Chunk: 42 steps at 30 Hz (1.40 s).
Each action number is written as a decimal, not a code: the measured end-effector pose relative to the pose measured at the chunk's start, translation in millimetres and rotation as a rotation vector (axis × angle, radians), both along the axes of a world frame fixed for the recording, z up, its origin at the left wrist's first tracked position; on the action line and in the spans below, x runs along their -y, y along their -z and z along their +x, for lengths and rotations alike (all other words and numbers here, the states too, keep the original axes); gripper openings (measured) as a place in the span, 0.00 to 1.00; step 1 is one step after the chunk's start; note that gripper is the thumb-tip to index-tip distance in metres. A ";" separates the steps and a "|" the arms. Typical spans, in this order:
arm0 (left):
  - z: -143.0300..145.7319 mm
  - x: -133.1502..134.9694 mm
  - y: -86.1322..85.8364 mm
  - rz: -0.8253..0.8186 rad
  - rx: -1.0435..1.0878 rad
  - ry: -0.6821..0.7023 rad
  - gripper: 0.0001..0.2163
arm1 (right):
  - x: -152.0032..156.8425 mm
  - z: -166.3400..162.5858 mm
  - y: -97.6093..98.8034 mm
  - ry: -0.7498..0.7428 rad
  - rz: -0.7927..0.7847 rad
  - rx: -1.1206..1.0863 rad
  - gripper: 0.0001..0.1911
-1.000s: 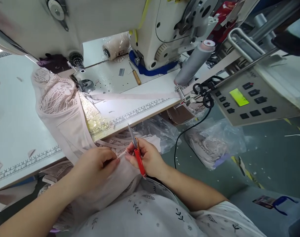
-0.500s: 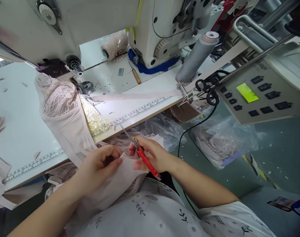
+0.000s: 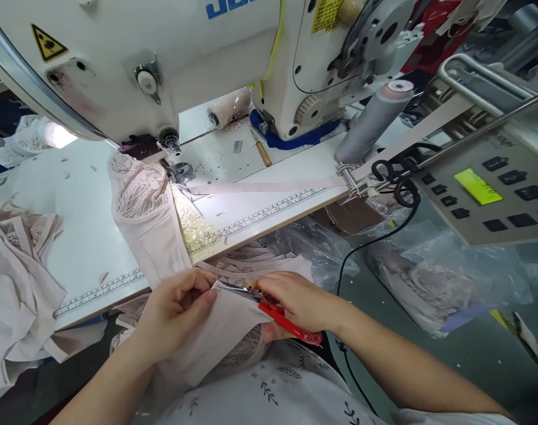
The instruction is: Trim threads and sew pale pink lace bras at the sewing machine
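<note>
My left hand pinches the edge of a pale pink garment that runs from my lap up to the needle of the white sewing machine. Closed around red-handled thread snips, my right hand lays their blades flat against the fabric edge beside my left fingers. A pink elastic tape stretches across the table toward the needle.
A control panel with a green display stands at the right. A grey thread cone rises behind the tape. Plastic bags of fabric pieces lie on the floor. More pink garments are heaped at the left.
My right hand has swung the snips from pointing up to lying level, blades on the fabric edge. The view has shifted, showing more of the machine and the left pile.
</note>
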State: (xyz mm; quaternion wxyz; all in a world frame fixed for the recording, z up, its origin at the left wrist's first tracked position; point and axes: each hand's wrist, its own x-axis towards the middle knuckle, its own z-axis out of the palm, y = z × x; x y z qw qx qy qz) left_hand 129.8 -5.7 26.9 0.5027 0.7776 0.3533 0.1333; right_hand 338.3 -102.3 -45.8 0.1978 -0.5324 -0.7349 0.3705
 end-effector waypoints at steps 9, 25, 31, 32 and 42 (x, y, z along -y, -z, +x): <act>1.7 -0.4 -1.2 -0.011 -0.033 -0.039 0.07 | 9.7 -6.5 -4.3 0.121 -0.085 0.019 0.27; 1.4 -1.3 -1.1 -0.028 -0.051 -0.032 0.08 | 15.5 -6.9 0.1 0.136 -0.139 -0.064 0.25; 2.9 1.2 -4.5 -0.019 -0.059 -0.007 0.08 | 14.0 -2.9 -9.0 0.101 -0.098 0.031 0.28; 2.8 1.8 -4.4 -0.012 -0.068 -0.005 0.08 | 13.7 -3.6 -9.3 0.102 -0.096 0.030 0.28; -5.5 2.4 -2.9 -0.062 -0.032 -0.003 0.08 | 15.5 -1.2 -2.9 0.256 -0.154 -0.233 0.24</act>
